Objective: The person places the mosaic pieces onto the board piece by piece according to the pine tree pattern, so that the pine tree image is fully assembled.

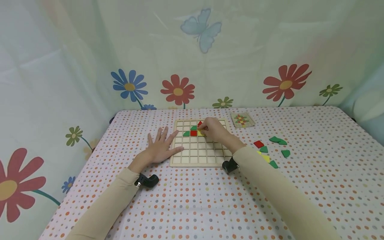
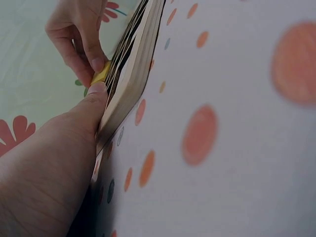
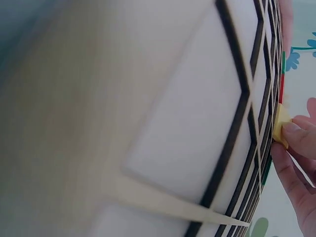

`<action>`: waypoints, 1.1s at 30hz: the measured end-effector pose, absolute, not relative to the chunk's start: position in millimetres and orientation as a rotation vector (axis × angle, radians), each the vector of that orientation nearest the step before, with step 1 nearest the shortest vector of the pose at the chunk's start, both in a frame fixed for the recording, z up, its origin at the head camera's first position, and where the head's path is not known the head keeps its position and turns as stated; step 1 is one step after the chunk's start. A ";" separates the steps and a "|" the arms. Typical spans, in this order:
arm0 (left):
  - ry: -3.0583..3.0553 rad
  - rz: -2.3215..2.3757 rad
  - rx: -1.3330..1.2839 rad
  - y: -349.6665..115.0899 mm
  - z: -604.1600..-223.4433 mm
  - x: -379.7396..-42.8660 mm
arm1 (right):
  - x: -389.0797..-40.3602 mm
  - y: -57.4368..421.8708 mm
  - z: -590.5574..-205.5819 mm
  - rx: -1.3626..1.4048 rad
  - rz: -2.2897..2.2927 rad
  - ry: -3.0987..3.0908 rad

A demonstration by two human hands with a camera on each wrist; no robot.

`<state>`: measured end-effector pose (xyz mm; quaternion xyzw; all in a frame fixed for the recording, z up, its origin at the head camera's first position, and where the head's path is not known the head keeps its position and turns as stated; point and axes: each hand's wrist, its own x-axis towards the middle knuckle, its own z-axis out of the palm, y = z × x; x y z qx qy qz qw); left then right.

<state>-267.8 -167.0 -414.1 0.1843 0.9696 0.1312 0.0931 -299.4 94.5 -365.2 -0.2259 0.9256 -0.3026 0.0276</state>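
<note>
A wooden grid board [image 1: 189, 160] lies on the dotted tablecloth. My right hand [image 1: 214, 130] pinches a yellow tile [image 3: 281, 126] between thumb and fingers, low over the board's upper part. Left of that tile sits a red square tile [image 1: 193, 133] in a cell. Green rounded tiles [image 1: 186, 133] lie beside and above the red square, and a red triangular tile [image 1: 200, 123] shows near the top edge. With fingers spread, my left hand [image 1: 160, 148] rests at the board's left side, its thumb and a finger reaching the frame.
Right of the board lie several loose tiles: a red one [image 1: 259, 144], yellow ones [image 1: 266, 158] and green ones [image 1: 286, 153]. A small pattern card [image 1: 242, 124] lies beyond the board's upper right corner. A flowered curtain [image 1: 246, 50] hangs behind the table.
</note>
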 end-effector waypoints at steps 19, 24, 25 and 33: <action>2.877 0.372 0.538 -165.0 -408.2 -264.9 | -300.0 90.8 -361.6 -0.760 -0.822 2.868; 2.881 0.355 0.533 -165.2 -411.0 -267.0 | -299.1 90.3 -360.6 -0.862 -0.774 2.909; 2.881 0.351 0.529 -165.1 -411.8 -267.6 | -298.7 90.6 -360.7 -0.893 -0.767 2.917; 2.878 0.350 0.510 -166.1 -415.4 -269.2 | -285.0 107.8 -356.0 -0.886 -0.768 2.793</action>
